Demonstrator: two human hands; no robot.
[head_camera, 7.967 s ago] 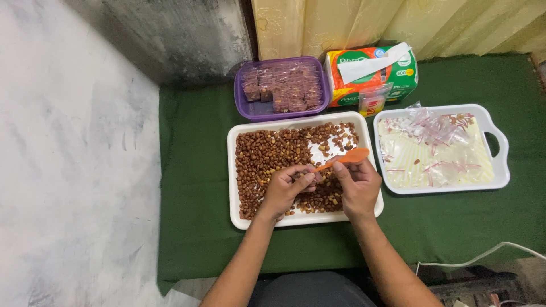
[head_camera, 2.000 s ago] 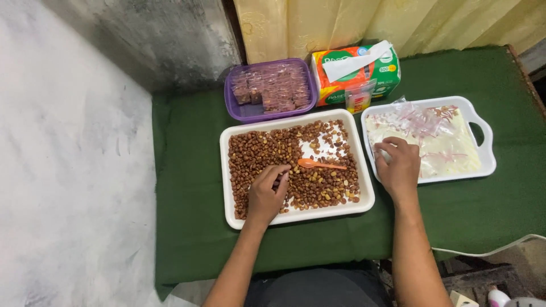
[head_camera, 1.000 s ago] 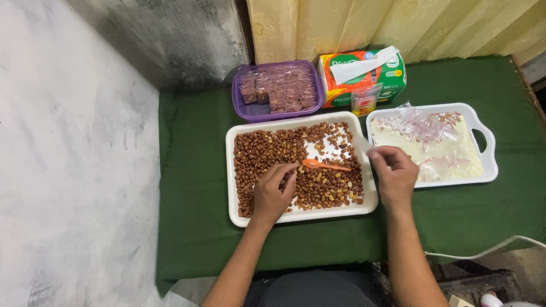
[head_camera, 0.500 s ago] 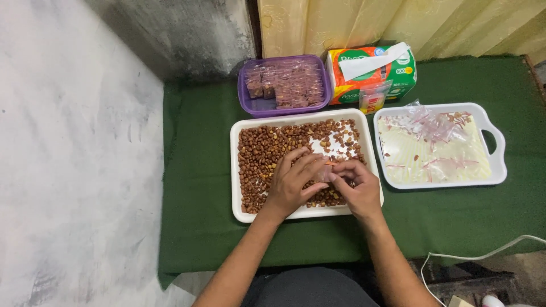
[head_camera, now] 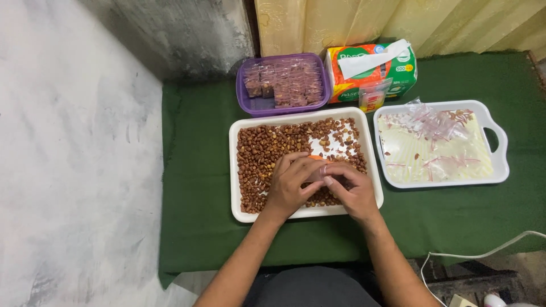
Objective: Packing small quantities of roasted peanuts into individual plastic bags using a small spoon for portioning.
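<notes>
The room is evenly and fairly brightly lit, soft light from above, with no hard shadows. The hands [head_camera: 324,185] throw only a faint shade onto the white tray [head_camera: 239,170] beneath them. Slight glare sits on the plastic bags in the right tray [head_camera: 500,165]. The view is sharp in the middle; fine detail between the fingers is too small to read. Edges bend a little, wide-lens style.

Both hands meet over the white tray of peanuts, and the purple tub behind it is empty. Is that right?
Not quite. The head view shows the purple tub holds small filled packets, so it is not empty. The rest stands: the left hand and right hand meet over the white tray of peanuts.
</notes>
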